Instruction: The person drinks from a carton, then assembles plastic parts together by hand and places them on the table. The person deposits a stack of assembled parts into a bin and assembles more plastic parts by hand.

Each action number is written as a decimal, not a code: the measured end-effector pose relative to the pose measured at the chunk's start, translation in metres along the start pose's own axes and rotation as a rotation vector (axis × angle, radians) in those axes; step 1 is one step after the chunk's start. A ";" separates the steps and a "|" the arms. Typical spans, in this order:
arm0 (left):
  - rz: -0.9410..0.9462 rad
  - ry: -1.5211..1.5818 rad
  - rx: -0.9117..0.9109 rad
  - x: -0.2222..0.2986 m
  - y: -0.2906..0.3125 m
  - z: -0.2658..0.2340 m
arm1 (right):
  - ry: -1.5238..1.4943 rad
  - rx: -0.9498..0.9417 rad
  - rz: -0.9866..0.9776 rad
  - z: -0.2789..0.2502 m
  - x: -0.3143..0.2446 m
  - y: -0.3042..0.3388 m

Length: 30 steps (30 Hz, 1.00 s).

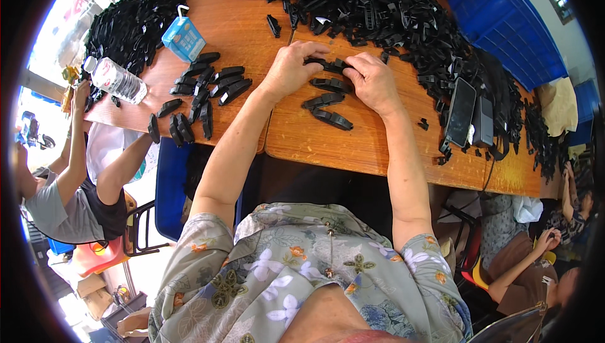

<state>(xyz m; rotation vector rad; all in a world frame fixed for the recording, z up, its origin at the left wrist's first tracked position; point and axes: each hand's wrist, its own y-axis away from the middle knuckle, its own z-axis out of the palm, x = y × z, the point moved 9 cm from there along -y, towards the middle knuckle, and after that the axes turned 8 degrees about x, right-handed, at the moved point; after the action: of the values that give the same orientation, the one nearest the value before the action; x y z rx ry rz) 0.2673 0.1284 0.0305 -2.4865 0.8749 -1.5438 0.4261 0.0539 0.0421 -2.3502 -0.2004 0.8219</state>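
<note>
Over the wooden table, my left hand [292,69] and my right hand [374,82] are closed on a small black plastic part [329,64], one at each end. The fingertips partly cover it, so its exact kind cannot be made out. Just below it on the wood lie a few slightly curved black pieces [332,119], spaced apart in a short column between my forearms. To the left of my left forearm, a group of similar curved black pieces [200,97] lies in loose rows.
Large heaps of black parts [353,2] cover the far and right sides of the table [302,144]. A blue drink carton [183,39], a water bottle [116,81], a phone [460,112] and a grey power bank [483,122] stand or lie about. Blue crates [504,21] rise behind. People sit at both sides.
</note>
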 end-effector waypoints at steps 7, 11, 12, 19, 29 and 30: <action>-0.044 0.002 -0.014 -0.004 -0.003 0.001 | -0.017 -0.049 -0.104 0.002 -0.006 -0.005; 0.059 0.070 -0.042 0.002 -0.004 0.010 | 0.029 -0.142 -0.189 0.019 -0.014 -0.011; 0.066 0.085 -0.028 0.002 -0.002 0.010 | 0.035 -0.109 -0.189 0.016 -0.013 -0.010; 0.197 -0.079 0.283 0.003 -0.010 -0.038 | 0.229 -0.026 0.056 -0.034 -0.005 -0.006; -0.128 -0.367 0.370 -0.032 -0.016 -0.047 | 0.276 -0.035 0.102 -0.020 0.024 -0.001; -0.125 -0.363 0.358 -0.025 -0.012 -0.041 | 0.243 -0.022 0.120 -0.017 0.019 -0.002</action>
<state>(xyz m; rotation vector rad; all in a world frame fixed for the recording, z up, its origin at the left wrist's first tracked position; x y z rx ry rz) 0.2296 0.1605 0.0350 -2.4693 0.3593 -1.1002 0.4517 0.0529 0.0438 -2.4763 0.0339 0.5842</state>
